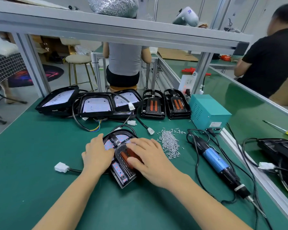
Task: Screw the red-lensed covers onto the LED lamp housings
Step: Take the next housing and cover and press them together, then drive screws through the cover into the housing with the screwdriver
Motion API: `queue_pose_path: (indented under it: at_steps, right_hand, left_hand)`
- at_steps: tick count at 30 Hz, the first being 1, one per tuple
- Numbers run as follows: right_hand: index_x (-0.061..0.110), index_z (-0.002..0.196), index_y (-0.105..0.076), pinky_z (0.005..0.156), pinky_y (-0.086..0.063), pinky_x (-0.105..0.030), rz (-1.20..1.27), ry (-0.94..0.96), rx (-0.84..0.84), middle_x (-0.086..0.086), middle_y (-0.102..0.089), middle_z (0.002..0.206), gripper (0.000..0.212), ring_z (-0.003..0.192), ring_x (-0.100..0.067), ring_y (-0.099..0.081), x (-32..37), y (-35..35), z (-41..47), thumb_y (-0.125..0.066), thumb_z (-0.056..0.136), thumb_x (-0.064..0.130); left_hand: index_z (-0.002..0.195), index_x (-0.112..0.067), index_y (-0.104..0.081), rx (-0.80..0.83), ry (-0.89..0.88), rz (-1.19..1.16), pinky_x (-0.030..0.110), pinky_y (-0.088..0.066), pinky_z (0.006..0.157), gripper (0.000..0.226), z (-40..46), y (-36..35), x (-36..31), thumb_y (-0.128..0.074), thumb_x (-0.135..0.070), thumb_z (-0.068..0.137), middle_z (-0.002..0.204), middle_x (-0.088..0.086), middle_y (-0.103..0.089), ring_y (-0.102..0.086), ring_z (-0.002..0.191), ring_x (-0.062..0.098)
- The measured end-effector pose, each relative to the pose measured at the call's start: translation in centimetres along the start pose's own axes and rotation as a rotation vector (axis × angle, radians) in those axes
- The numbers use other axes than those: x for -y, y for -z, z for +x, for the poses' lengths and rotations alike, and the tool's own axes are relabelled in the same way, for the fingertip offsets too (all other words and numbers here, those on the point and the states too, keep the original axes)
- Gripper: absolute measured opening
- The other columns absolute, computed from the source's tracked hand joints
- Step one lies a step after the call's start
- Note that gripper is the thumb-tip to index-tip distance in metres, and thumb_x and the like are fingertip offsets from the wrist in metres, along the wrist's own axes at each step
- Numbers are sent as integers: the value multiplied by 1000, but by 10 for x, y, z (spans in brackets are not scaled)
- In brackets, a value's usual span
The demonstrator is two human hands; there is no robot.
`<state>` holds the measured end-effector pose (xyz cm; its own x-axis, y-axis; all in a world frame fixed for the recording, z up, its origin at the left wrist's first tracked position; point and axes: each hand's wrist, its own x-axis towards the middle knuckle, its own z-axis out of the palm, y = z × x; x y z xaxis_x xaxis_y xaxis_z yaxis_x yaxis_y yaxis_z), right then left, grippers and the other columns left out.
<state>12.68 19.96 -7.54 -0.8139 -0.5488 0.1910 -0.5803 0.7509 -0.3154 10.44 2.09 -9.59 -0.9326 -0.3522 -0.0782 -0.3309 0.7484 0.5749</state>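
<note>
head view, green desk (32, 163). at lower centre of the frame a black led lamp housing (121, 175) lies flat on the desk, its white led board showing red dots; a red-lensed cover (125, 156) sits on top of it, two red lens bars partly visible. the left hand (98, 155) rests with straight fingers on the left part of the cover and housing, grasping nothing. the right hand (146, 156) lies flat over the cover's right part, fingers extended and pressing down, thumb beside the lower red lens; it too grips nothing. the two hands lie near each other, apart, with the lenses between them. a white connector (61, 167) on a black cable lies left of the housing. right of the hands, a pile of small silver screws (170, 143) is scattered on the desk. further right, an electric screwdriver (218, 165) with a blue and black body lies untouched on its side, cable looped around it. at upper centre, open housings (96, 105) with exposed boards stand in a row; right of them, two stacks of covers (165, 105) with red lenses. a teal power box (208, 112) stands at centre right. a yellow-handled screwdriver (283, 130) lies at the right edge. two persons appear in the background, backs turned.
</note>
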Motion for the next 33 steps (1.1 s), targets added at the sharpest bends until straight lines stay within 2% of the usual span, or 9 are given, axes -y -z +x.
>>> queue_pose_path:
  at_steps: [4, 7, 10, 14, 19, 21, 24, 27, 33]
  right_hand:
    - [9, 135, -55, 112, -23, -26, 68, -96, -122, -3, -54, 140, 36, 131, -20, -43, -20, 24, -7, -48, 102, 22]
    - [11, 137, -53, 102, -29, -24, 6, -367, -152, -4, -52, 139, 36, 129, -21, -43, -48, 42, -19, -46, 102, 21]
    - [8, 127, -56, 90, -39, -33, -152, -639, -110, -9, -52, 130, 31, 120, -27, -47, -79, 55, -34, -48, 99, 17]
    - [6, 101, -52, 77, -41, -34, -248, -883, 10, -14, -52, 113, 13, 106, -32, -51, -107, 69, -54, -53, 92, 14]
    - [14, 79, -39, 58, -35, -29, -299, -1017, 172, -3, -49, 88, 20, 84, -24, -52, -120, 76, -71, -55, 88, 22]
    - [14, 85, -46, 55, -36, -28, -308, -1021, 196, 1, -49, 80, 12, 76, -20, -53, -121, 77, -74, -56, 85, 20]
    - [14, 99, -50, 67, -45, -29, -240, -1030, 210, 0, -54, 87, 22, 81, -20, -57, -122, 79, -77, -60, 82, 22]
    - [14, 110, -44, 75, -48, -31, -133, -1079, 226, 0, -57, 92, 37, 79, -18, -57, -125, 82, -79, -65, 81, 22]
    - [12, 115, -35, 57, -41, -28, 34, -1148, 173, 0, -55, 84, 55, 70, -12, -53, -136, 77, -85, -74, 78, 21]
  left_hand:
    - [136, -14, -46, -198, -146, -92, 43, -27, 104, 54, -8, 4, -12, -58, -13, 84, 141, 6, -45, -36, 129, 28]
    - [117, -19, -63, -316, -383, -98, 37, -28, 99, 36, -13, 6, -31, -61, -11, 82, 125, 1, -59, -45, 119, 24]
    - [98, -25, -71, -236, -577, -13, 34, -31, 89, 19, -9, 8, -58, -61, -17, 84, 102, -5, -66, -52, 105, 21]
    - [98, -31, -71, -43, -766, 244, 33, -29, 86, 20, 5, -4, -100, -53, -24, 92, 99, -8, -68, -54, 102, 19]
    - [86, -22, -70, 154, -787, 445, 35, -32, 94, 23, 22, -32, -137, -50, -9, 89, 95, 0, -71, -61, 92, 25]
    - [84, -20, -66, 168, -772, 523, 36, -32, 98, 24, 27, -42, -142, -49, -3, 87, 91, 2, -69, -59, 88, 26]
    - [76, -16, -62, 180, -766, 626, 38, -30, 100, 20, 32, -53, -143, -51, 0, 84, 76, -1, -64, -57, 79, 24]
    - [57, -17, -33, 179, -788, 676, 40, -30, 101, 35, 34, -64, -145, -52, -1, 81, 54, -1, -36, -37, 55, 19]
    - [56, -16, -28, 149, -815, 650, 42, -25, 106, 38, 29, -73, -149, -49, 4, 82, 52, 0, -33, -31, 50, 18]
